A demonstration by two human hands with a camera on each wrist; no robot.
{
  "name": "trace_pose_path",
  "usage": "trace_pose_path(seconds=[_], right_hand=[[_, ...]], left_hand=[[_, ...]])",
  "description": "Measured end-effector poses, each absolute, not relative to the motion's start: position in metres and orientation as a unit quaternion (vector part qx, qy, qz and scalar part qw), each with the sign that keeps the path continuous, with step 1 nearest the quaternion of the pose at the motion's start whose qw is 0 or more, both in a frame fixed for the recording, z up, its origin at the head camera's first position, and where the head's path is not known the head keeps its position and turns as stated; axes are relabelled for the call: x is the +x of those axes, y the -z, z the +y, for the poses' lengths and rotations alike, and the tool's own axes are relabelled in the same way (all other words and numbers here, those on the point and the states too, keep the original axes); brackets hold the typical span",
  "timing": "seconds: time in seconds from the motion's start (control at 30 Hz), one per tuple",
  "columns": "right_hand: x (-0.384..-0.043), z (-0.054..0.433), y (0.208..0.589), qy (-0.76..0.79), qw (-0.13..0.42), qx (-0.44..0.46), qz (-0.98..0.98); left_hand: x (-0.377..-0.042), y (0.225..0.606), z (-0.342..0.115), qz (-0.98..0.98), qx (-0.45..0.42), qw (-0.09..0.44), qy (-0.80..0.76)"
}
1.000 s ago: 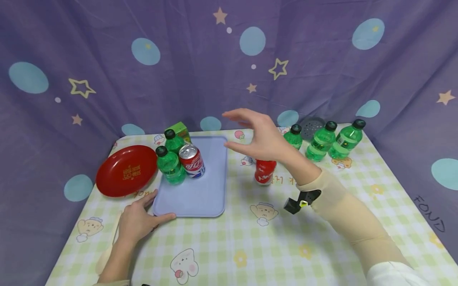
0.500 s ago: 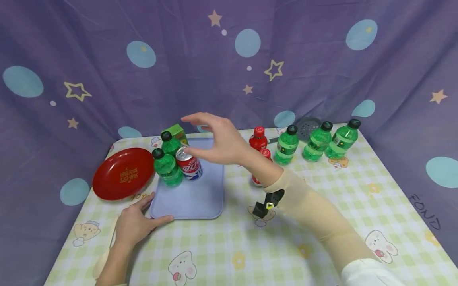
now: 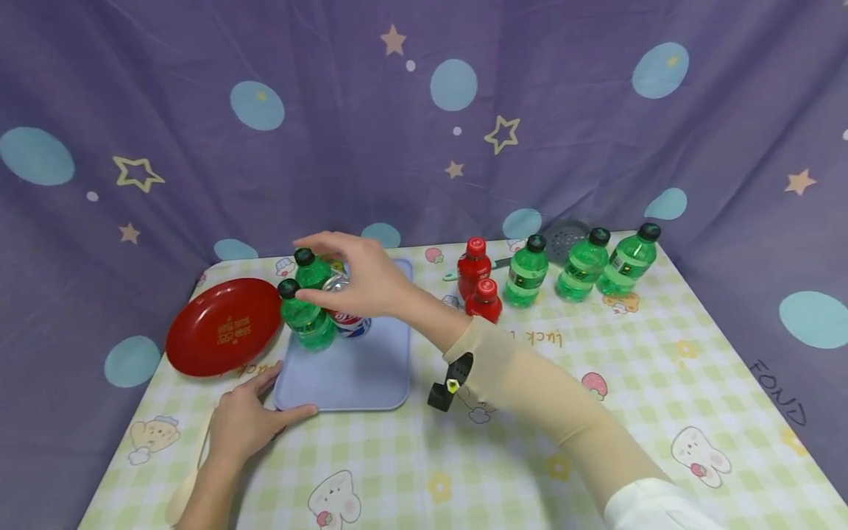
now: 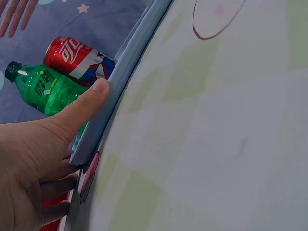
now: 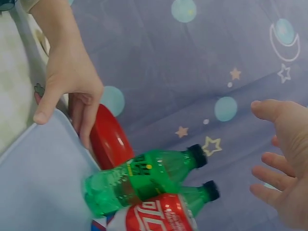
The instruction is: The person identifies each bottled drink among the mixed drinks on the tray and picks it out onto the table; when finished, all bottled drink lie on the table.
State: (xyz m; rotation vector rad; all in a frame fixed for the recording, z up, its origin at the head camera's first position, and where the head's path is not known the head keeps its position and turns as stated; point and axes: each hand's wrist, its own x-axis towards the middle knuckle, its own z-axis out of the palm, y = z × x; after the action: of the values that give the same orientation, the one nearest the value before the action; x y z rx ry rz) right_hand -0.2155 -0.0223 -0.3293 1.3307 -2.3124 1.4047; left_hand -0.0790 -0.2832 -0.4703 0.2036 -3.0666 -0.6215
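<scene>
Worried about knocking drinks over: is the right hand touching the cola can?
Apart: the right wrist view shows purple curtain between the right hand and the cola can.

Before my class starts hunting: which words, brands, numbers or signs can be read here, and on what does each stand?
"FOND": purple curtain.
"luck": checkered tablecloth.
"可口": soda can.
"雪碧", apparently: front green bottle.
Too blurred: gold characters on the red plate.
Too small: lettering on the red bottles and right-hand green bottles.
No legible numbers.
</scene>
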Motion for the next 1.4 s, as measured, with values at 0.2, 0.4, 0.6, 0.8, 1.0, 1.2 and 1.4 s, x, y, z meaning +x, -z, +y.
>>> trace_pose_path(seconds=[0.2,0.4,0.6,0.8,1.0,1.2,1.4], right_hand=[[-0.216,-0.036,0.338,-0.444,0.026,0.423,-0.789],[-0.217,-0.046,0.349,-0.419,0.014,0.428,-0.801],[-0.218,-0.056,0.357,-0.385,0.026,0.443,-0.81],[-0.219,-0.067,0.361,-0.323,0.029,0.447,-0.834],[-0.222,-0.077,0.367,-0.277,0.025,0.445,-0.851],[-0.222,-0.083,0.369,-0.233,0.011,0.432,-0.871],[-0.224,-0.088,0.369,-0.212,0.001,0.439,-0.873]], left_hand=[[-0.078,0.472,-0.283,-0.977,0.062,0.014,0.203],[-0.078,0.47,-0.284,-0.977,0.058,0.02,0.203],[-0.077,0.468,-0.283,-0.977,0.063,0.012,0.206],[-0.077,0.47,-0.284,-0.976,0.058,0.019,0.211],[-0.079,0.471,-0.285,-0.975,0.056,0.02,0.212],[-0.079,0.47,-0.284,-0.975,0.06,0.01,0.212],[-0.079,0.47,-0.284,-0.975,0.057,0.022,0.212]])
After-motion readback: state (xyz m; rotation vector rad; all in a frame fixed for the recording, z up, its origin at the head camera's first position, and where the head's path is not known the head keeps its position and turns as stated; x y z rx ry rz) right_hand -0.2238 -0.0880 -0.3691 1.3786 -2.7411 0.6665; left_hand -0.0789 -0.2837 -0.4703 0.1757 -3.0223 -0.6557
